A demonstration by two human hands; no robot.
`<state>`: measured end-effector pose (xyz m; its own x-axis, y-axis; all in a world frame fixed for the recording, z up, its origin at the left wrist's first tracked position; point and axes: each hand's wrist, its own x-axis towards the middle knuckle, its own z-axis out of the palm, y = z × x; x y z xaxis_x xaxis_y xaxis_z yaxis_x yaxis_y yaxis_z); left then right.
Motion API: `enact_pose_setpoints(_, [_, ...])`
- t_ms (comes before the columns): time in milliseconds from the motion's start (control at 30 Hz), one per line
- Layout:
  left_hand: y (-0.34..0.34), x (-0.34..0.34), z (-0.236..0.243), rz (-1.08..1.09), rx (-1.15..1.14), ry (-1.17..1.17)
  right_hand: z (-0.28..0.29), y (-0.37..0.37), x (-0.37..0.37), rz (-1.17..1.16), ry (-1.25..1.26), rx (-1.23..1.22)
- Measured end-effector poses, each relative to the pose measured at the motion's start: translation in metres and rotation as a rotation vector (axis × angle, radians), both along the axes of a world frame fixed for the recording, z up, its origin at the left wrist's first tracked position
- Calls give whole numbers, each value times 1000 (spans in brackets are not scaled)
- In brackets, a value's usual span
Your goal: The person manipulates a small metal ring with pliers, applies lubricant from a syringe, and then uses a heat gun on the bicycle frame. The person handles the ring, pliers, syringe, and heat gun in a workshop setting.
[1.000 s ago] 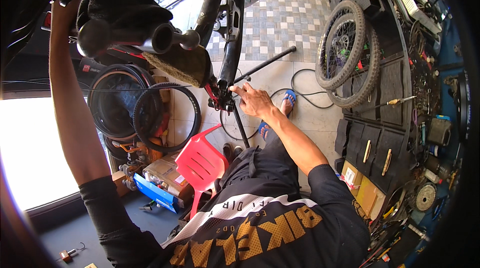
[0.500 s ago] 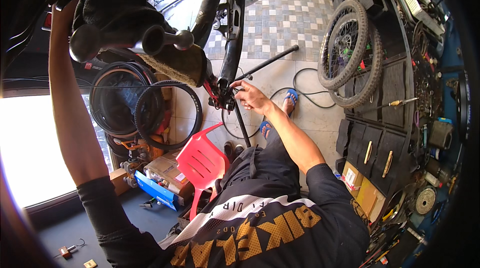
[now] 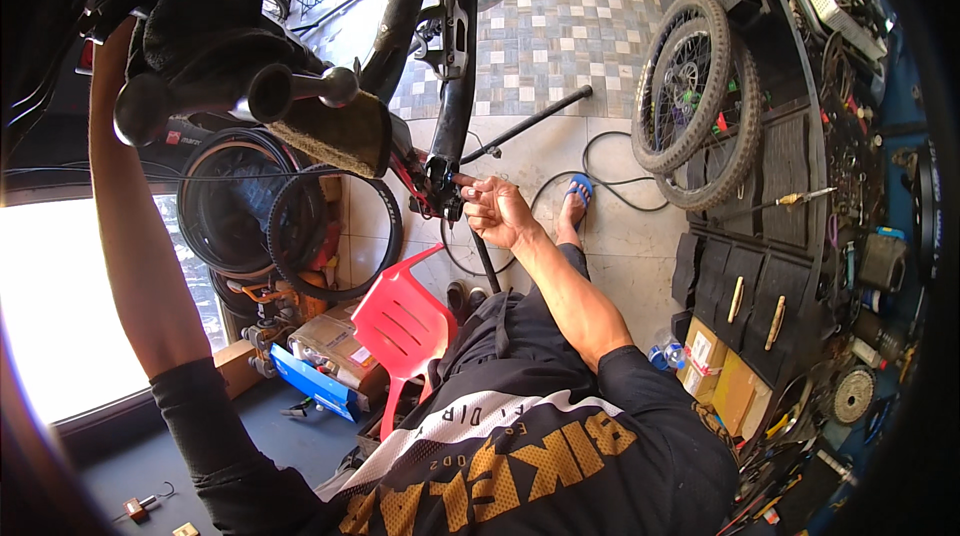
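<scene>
A dark bicycle frame tube (image 3: 458, 101) hangs at the upper middle, its lower end carrying a black metal fitting (image 3: 440, 186) with red parts beside it. My right hand (image 3: 497, 211) is at this fitting, index finger stretched out with its tip at the fitting's right side. The other fingers are half curled, and I see nothing held in them. My left forearm (image 3: 140, 206) rises at the far left; the hand at its end is hidden among dark parts. Near it are a dark cloth (image 3: 205, 21) and a stand clamp (image 3: 225, 101) with round-ended knobs.
A black bar (image 3: 535, 119) slants behind my right hand. Loose tyres (image 3: 335, 236) lean at left, above a red plastic chair (image 3: 405, 311) and cardboard boxes (image 3: 335, 341). Knobbly wheels (image 3: 685, 86) stand at right beside a dark bench (image 3: 775, 186) with tools. A cable (image 3: 620, 208) curls across the floor.
My right hand has shifted slightly left and down, its index finger straightening toward the fitting while the other fingers curl in. The frame and clamp appear slightly further left in view.
</scene>
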<state>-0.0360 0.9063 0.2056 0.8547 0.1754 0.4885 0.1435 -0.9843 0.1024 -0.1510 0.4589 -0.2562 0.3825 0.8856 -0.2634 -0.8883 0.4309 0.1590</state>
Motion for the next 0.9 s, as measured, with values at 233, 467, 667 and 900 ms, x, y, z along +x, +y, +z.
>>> enact_pose_setpoints(233, [-8, -1, 0, 7, -17, -1, -1, 3, -4, -34, -44, 27])
enact_pose_setpoints(467, [-14, 1, 3, 10, -74, 2, -9, -1, -1, 27, -181, -93])
enact_pose_setpoints(667, [4, 20, 13, -14, -183, -5, -14, -1, 8, 119, -424, -196])
enact_pose_setpoints(900, [30, 37, 10, -17, 290, -41, -12, -1, 12, 167, -639, -368])
